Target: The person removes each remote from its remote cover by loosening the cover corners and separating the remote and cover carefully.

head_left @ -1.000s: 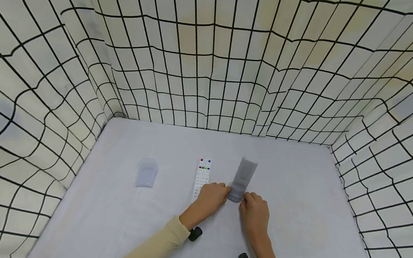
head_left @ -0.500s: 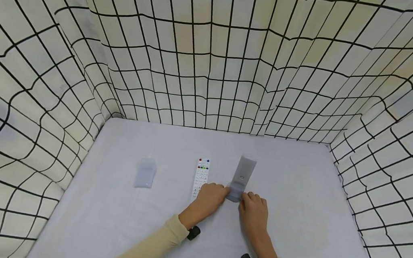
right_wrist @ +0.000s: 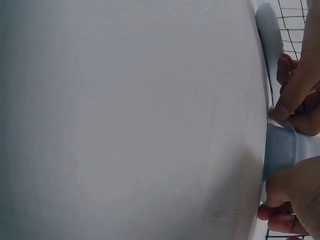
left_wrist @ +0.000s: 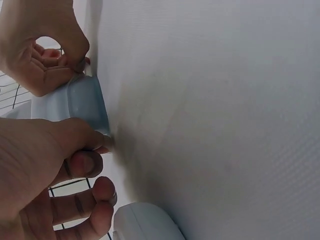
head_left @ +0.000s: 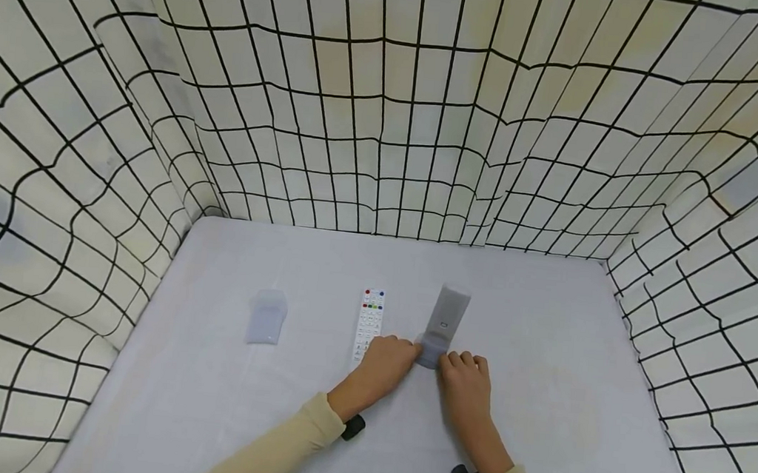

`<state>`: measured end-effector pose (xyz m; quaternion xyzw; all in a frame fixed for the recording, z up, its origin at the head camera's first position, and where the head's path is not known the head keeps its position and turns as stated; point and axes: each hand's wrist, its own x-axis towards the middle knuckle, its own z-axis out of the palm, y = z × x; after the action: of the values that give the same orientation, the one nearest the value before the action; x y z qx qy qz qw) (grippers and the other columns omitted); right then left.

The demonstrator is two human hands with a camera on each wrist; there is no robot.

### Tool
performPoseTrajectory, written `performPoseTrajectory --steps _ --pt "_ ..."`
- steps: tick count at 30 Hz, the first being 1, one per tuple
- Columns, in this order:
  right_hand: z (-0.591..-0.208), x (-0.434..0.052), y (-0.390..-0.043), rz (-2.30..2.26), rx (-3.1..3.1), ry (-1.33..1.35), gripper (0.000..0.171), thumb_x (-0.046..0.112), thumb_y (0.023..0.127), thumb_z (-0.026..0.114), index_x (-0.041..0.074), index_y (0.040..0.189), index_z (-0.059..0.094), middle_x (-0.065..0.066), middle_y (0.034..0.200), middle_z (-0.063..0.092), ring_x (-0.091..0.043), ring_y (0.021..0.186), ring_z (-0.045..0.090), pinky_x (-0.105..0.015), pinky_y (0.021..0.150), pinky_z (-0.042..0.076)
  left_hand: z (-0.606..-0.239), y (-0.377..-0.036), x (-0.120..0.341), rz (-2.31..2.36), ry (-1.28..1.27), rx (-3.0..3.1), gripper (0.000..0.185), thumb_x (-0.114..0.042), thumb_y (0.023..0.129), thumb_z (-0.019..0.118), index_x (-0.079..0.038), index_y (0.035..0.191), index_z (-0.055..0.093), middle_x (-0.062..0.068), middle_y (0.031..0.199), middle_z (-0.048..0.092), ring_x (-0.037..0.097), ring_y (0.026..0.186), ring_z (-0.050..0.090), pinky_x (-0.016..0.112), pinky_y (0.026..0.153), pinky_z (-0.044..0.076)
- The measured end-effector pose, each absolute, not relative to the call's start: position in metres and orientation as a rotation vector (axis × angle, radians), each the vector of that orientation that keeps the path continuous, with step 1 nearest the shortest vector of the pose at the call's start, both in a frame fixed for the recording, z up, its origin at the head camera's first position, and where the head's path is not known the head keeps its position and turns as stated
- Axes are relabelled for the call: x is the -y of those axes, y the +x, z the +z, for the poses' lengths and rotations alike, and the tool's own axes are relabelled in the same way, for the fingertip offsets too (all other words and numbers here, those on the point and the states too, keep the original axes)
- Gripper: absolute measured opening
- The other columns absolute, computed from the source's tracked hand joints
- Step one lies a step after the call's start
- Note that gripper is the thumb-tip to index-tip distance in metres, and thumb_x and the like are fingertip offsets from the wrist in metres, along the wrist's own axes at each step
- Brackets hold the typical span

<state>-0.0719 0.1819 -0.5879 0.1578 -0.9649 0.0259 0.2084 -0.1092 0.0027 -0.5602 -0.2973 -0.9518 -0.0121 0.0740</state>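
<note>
White cloth printed with a black grid (head_left: pixel 387 133) hangs on three sides of a pale grey counter (head_left: pixel 538 427). Near the middle of it, both hands meet at the near end of a translucent grey silicone sleeve (head_left: pixel 444 329), which lies flat and runs away from the person. The left hand (head_left: pixel 390 362) pinches the sleeve's near left corner between thumb and curled fingers; in the left wrist view the thumb presses on the sleeve's rim (left_wrist: pixel 86 102) while the other fingers (left_wrist: pixel 82 165) curl below it. The right hand (head_left: pixel 464 383) pinches the near right corner, its fingertips (right_wrist: pixel 285 107) bent onto the sleeve's edge (right_wrist: pixel 280 150) in the right wrist view. Just beside the left hand, on its outer side, lies a white remote control (head_left: pixel 370 321) with coloured buttons at its far end; the hand covers its near end. Well apart to the left of both hands lies a second translucent sleeve (head_left: pixel 266 317). Both forearms wear beige sleeves (head_left: pixel 275 455).
</note>
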Motion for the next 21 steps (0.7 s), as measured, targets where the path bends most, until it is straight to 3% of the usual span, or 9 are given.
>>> performPoseTrajectory --steps 7,14,17,21 --pt "-0.582 -0.182 -0.072 -0.058 2.715 0.486 0.018 0.000 0.079 0.082 0.009 0.084 0.067 -0.003 0.080 0.068 -0.024 0.080 0.061 -0.042 0.087 0.049 -0.566 -0.108 -0.003 0.013 -0.922 2.785 0.004 -0.018 0.092 0.076 -0.021 0.094 0.073 -0.004 0.079 0.076 0.014 0.059 0.064 0.028 0.047 0.047" --pt "-0.580 -0.183 -0.069 -0.082 2.728 0.509 0.024 -0.001 0.075 0.087 0.011 0.085 0.068 -0.002 0.083 0.071 -0.023 0.079 0.061 -0.042 0.088 0.049 -0.565 -0.115 -0.001 -0.300 -0.817 2.914 0.006 -0.023 0.094 0.077 -0.017 0.093 0.075 -0.003 0.078 0.072 0.011 0.056 0.057 0.024 0.046 0.036" --pt "-0.579 -0.185 -0.069 -0.084 2.721 0.511 0.025 -0.002 0.075 0.087 0.011 0.086 0.068 -0.002 0.084 0.071 -0.024 0.080 0.061 -0.043 0.089 0.048 -0.558 -0.123 -0.001 -0.423 -0.789 3.008 0.012 -0.025 0.096 0.076 -0.013 0.098 0.074 0.000 0.086 0.072 0.014 0.065 0.061 0.026 0.051 0.044" --pt "-0.579 -0.187 -0.069 -0.068 2.729 0.517 0.024 -0.001 0.075 0.086 0.011 0.089 0.071 -0.002 0.088 0.073 -0.024 0.081 0.063 -0.043 0.090 0.049 -0.543 -0.131 0.001 -0.609 -0.812 3.135 0.037 -0.029 0.094 0.079 -0.010 0.124 0.067 0.005 0.112 0.072 0.021 0.094 0.068 0.033 0.071 0.056"
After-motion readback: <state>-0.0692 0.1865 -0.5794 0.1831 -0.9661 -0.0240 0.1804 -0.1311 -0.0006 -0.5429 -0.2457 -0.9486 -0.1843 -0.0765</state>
